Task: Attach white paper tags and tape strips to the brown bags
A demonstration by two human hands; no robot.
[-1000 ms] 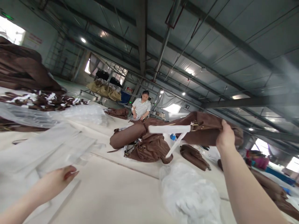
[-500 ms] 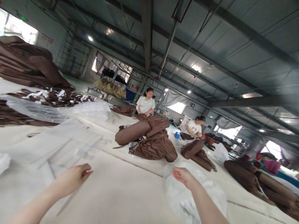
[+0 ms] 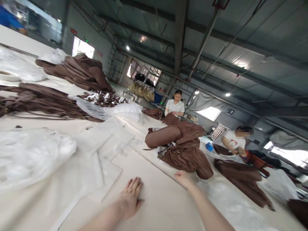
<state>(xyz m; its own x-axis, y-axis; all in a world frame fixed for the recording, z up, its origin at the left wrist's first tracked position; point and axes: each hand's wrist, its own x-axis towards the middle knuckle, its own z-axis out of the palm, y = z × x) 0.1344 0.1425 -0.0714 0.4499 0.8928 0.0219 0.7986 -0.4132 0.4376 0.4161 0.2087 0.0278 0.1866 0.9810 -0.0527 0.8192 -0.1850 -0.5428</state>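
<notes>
Palm down, my left hand [image 3: 132, 196] lies on the pale table surface [image 3: 166, 205] with its fingers stretched out and nothing in it. My right hand [image 3: 184, 180] is over the table just in front of a pile of brown bags [image 3: 183, 157], its fingers loosely bent and slightly blurred. I see nothing held in it, and a gap shows between it and the bags. The bags have buckles, straps and a rounded brown roll-shaped part [image 3: 163, 136] on top. Beside my right forearm spreads clear plastic wrapping [image 3: 226, 195].
Flat translucent sheets [image 3: 96, 160] and crumpled plastic [image 3: 36, 154] cover the left side. Brown straps [image 3: 40, 101] and a heap of brown material [image 3: 79, 70] lie beyond. Another brown bag [image 3: 237, 176] is at right. Two people [image 3: 174, 106] [image 3: 233, 141] work across the table.
The view has swung left, bringing more straps and plastic into sight. My left hand has come down flat onto the table, and my right hand is now nearer the bag pile.
</notes>
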